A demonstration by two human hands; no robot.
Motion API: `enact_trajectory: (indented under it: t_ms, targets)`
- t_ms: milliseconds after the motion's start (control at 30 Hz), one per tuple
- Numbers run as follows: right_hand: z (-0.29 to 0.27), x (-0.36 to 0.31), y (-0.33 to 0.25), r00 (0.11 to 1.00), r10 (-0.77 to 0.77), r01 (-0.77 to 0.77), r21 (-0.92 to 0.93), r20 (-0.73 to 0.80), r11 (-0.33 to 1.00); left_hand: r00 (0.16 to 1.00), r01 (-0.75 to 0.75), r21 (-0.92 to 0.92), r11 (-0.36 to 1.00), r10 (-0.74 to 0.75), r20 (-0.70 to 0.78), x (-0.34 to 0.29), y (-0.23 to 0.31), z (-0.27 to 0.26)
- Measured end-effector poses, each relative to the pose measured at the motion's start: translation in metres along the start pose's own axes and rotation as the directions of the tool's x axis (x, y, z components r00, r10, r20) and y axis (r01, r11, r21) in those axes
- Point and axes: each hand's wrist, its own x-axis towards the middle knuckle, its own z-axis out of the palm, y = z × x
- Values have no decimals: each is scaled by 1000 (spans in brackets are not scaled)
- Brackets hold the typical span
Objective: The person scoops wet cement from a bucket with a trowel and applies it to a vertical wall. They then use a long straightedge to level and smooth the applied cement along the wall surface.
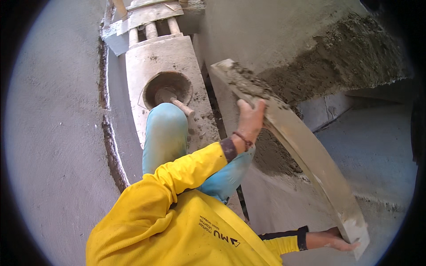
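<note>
A long straightedge board [310,148] slants across the right side, from near the top middle down to the lower right. Grey wet mortar [250,83] clings to its far end. Around the board's edge, toward that far end, my left hand [251,119] is closed. My right hand [333,240] grips the near end at the lower right, part of it hidden behind the board. In front of my knee stands a bucket [153,84] with a mortar-stained inside. A tool with a wooden handle [182,107] leans in it, its handle over the rim.
The bucket stands on a splattered plank platform [177,55], with poles and boards [151,20] beyond it. A grey plastered surface [57,124] lies to the left. On the right, rough dark mortar [355,53] covers part of the wall above a recessed ledge [368,128].
</note>
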Motion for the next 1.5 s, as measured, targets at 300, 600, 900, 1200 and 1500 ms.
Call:
enact_trajectory:
  t_ms: [300, 600, 900, 1200, 1500]
  targets:
    - [150, -146, 37, 531, -663, 787, -18, 528, 616, 972, -104, -553, 827, -34, -233, 44, 30, -137]
    - [250, -257, -10, 444, -398, -439, 582, 803, 684, 987, -63, -593, 803, -39, -158, 47, 47, -159]
    - [145, -108, -6, 854, -81, -144, 383, 514, 912, 986, -95, -577, 811, -2, -164, 46, 51, -135]
    - [-6, -21, -29, 943, 223, -172, 212, -247, 962, 813, -569, 271, 777, 482, 326, 10, 60, -7]
    - [-114, 58, -27, 843, 104, 10, 208, -527, 978, -775, -522, -211, -826, 356, 522, -63, 149, 201]
